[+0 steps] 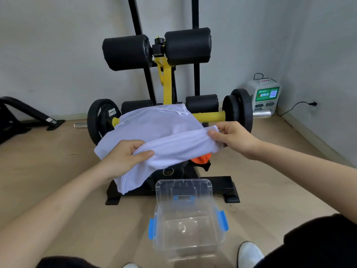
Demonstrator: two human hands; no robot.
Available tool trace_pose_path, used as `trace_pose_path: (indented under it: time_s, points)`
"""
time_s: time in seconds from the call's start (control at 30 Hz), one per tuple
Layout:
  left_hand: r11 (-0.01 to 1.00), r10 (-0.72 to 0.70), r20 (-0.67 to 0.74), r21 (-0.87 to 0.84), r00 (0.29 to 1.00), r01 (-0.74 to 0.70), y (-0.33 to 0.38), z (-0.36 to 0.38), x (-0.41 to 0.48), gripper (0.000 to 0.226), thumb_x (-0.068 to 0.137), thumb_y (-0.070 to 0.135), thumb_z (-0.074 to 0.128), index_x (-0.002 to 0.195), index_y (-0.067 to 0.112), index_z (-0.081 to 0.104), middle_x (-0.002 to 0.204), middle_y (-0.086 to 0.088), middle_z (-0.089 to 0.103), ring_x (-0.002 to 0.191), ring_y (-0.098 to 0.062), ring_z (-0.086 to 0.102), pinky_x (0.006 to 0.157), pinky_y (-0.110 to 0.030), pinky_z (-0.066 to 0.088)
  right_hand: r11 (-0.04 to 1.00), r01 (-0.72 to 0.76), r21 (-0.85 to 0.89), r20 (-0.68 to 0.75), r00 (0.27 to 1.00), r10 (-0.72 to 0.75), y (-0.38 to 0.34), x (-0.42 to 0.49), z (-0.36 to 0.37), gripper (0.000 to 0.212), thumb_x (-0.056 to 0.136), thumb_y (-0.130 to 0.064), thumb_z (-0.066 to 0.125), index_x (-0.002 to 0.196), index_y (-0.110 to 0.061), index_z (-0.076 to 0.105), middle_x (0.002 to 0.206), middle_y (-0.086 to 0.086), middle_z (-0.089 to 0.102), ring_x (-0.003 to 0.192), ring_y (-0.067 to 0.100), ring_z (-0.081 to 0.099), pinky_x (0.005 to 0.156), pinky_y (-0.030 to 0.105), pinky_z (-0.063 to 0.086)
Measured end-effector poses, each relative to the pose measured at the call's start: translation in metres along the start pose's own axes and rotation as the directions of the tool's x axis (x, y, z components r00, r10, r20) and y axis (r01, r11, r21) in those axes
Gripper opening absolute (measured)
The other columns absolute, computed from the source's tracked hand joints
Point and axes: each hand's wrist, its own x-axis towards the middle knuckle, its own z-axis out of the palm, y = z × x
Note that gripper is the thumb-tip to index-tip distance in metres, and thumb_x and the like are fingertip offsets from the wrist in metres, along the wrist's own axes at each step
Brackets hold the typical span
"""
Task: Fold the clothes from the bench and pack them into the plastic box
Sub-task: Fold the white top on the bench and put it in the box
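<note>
Now, left hand (123, 153): pinches shirt (160, 128) fold
Right hand (231, 136): pinches same fold
Box (193, 242): lid off, on floor before bench (167, 84)

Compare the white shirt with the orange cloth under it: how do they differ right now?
The white shirt is spread out, pinched by the left hand and right hand; the orange cloth lies bunched with no hand on it. The white shirt shows nearly whole; the orange cloth only peeks out beneath it. Both are on the bench, neither in the plastic box.
</note>
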Motion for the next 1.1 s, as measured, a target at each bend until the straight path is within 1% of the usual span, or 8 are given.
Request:
trace_pose_path:
  time_s: [0.13,0.3,0.43,0.57,0.73,0.83,0.9,1.1]
  points:
    - [0.995,0.086,-0.035,0.050,0.996,-0.084,0.017,-0.006,-0.014,0.022,0.095,0.021,0.066,0.083,0.003,0.068,0.071,-0.002,0.063,0.061,-0.003,0.050,0.058,-0.011,0.038,0.998,-0.054,-0.038,0.171,0.983,0.060,-0.004,-0.024,-0.009,0.035,0.096,-0.025,0.062,0.062,-0.023,0.060,0.066,-0.001,0.058,0.064,0.015,0.054,0.067,0.034,0.049]
    - [0.975,0.220,-0.126,0.069,0.967,-0.212,0.037,-0.003,-0.025,0.007,0.090,0.021,0.073,0.084,0.016,0.073,0.078,0.006,0.072,0.071,-0.001,0.059,0.068,-0.012,0.043,0.988,-0.090,-0.122,0.303,0.945,0.124,-0.013,-0.047,-0.020,0.014,0.095,-0.021,0.064,0.084,-0.012,0.067,0.076,0.002,0.068,0.070,0.016,0.065,0.067,0.034,0.058]
    - [0.977,0.198,-0.066,0.093,0.978,-0.192,0.033,-0.003,-0.023,0.009,0.087,0.026,0.074,0.084,0.018,0.075,0.082,0.004,0.073,0.075,-0.010,0.063,0.072,-0.020,0.046,0.975,-0.153,-0.158,0.380,0.902,0.203,-0.012,-0.053,-0.024,0.013,0.096,-0.021,0.063,0.088,-0.012,0.068,0.077,-0.001,0.071,0.071,0.016,0.068,0.063,0.033,0.059]
    - [0.983,0.164,-0.113,0.101,0.980,-0.153,0.020,-0.009,-0.007,0.008,0.090,0.023,0.073,0.082,0.023,0.076,0.082,0.007,0.074,0.077,-0.008,0.065,0.072,-0.017,0.047,0.983,-0.175,-0.056,0.168,0.969,0.183,0.002,-0.034,-0.024,0.025,0.096,-0.025,0.062,0.091,-0.002,0.066,0.079,0.008,0.068,0.067,0.019,0.064,0.061,0.033,0.057]
    - [0.982,0.181,-0.260,0.107,0.949,-0.158,0.019,-0.010,0.035,0.007,0.090,0.024,0.073,0.084,0.023,0.076,0.083,0.013,0.074,0.077,0.000,0.065,0.071,-0.010,0.046,0.977,-0.214,0.027,-0.016,0.977,0.214,0.019,0.001,-0.012,0.030,0.097,-0.026,0.061,0.086,0.002,0.062,0.077,0.011,0.064,0.066,0.021,0.062,0.062,0.035,0.056]
    - [0.977,0.198,-0.332,0.139,0.922,-0.160,0.021,-0.011,0.069,0.008,0.090,0.028,0.074,0.085,0.023,0.077,0.079,0.010,0.073,0.078,-0.012,0.067,0.072,-0.024,0.050,0.973,-0.231,-0.025,-0.131,0.965,0.226,0.028,0.024,-0.006,0.035,0.098,-0.026,0.059,0.089,0.009,0.057,0.078,0.013,0.058,0.067,0.023,0.056,0.058,0.033,0.052]
    - [0.969,0.224,-0.348,0.177,0.910,-0.170,0.021,-0.010,0.091,0.009,0.090,0.028,0.074,0.085,0.022,0.077,0.081,0.009,0.074,0.081,-0.017,0.068,0.075,-0.034,0.052,0.964,-0.260,-0.058,-0.187,0.951,0.245,0.036,0.037,-0.005,0.032,0.098,-0.024,0.058,0.079,0.001,0.054,0.075,0.011,0.056,0.067,0.023,0.055,0.060,0.037,0.054]
    - [0.959,0.190,-0.383,0.269,0.904,-0.087,0.006,0.008,0.142,0.005,0.089,0.031,0.073,0.094,0.031,0.075,0.087,0.019,0.069,0.094,-0.011,0.065,0.081,-0.035,0.052,0.913,-0.391,-0.114,-0.293,0.892,0.345,0.057,0.060,-0.007,0.020,0.095,-0.021,0.060,0.081,-0.006,0.058,0.093,0.022,0.070,0.082,0.033,0.070,0.069,0.043,0.063]
